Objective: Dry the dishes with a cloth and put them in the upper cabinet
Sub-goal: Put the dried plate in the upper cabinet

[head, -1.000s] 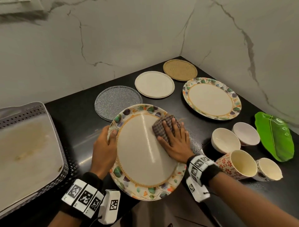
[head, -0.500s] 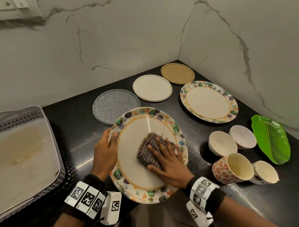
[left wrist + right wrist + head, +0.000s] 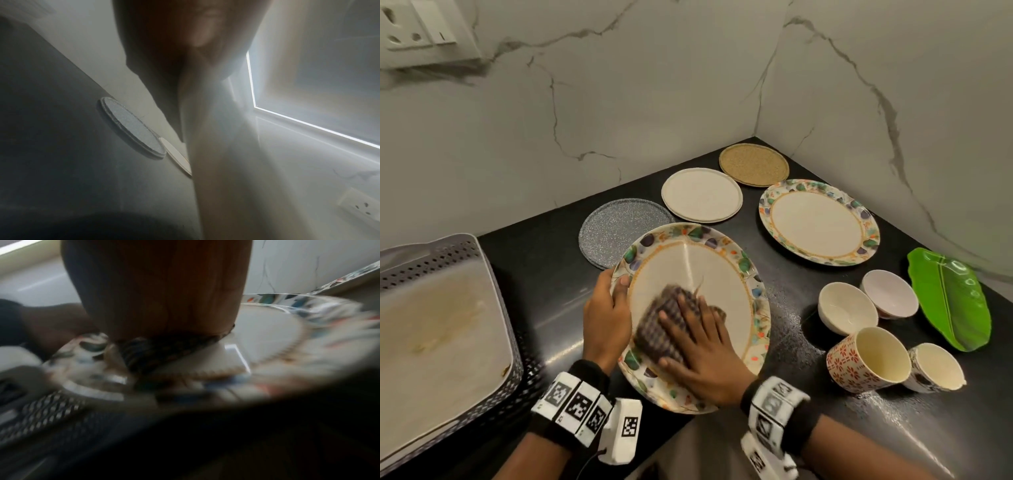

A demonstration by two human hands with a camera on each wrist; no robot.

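A large floral-rimmed plate (image 3: 722, 274) is tilted up over the front edge of the black counter (image 3: 544, 274). My left hand (image 3: 606, 315) grips its left rim, thumb on the face. My right hand (image 3: 698, 342) lies flat with spread fingers on a dark checked cloth (image 3: 661, 325), pressing it onto the plate's lower left. In the right wrist view the cloth (image 3: 164, 350) bunches under the palm against the plate (image 3: 287, 340). The left wrist view is hazy and shows mostly the plate's pale underside (image 3: 226, 162).
On the counter lie a grey speckled plate (image 3: 609, 233), a cream plate (image 3: 702, 195), a woven mat (image 3: 753, 164), a second floral plate (image 3: 818, 222), two bowls (image 3: 847, 308), two cups (image 3: 869, 363) and a green leaf dish (image 3: 948, 301). A perforated grey tray (image 3: 496, 308) stands left.
My right hand has slid the cloth from the plate's upper right across the middle to its lower left. The left hand keeps its grip on the rim.
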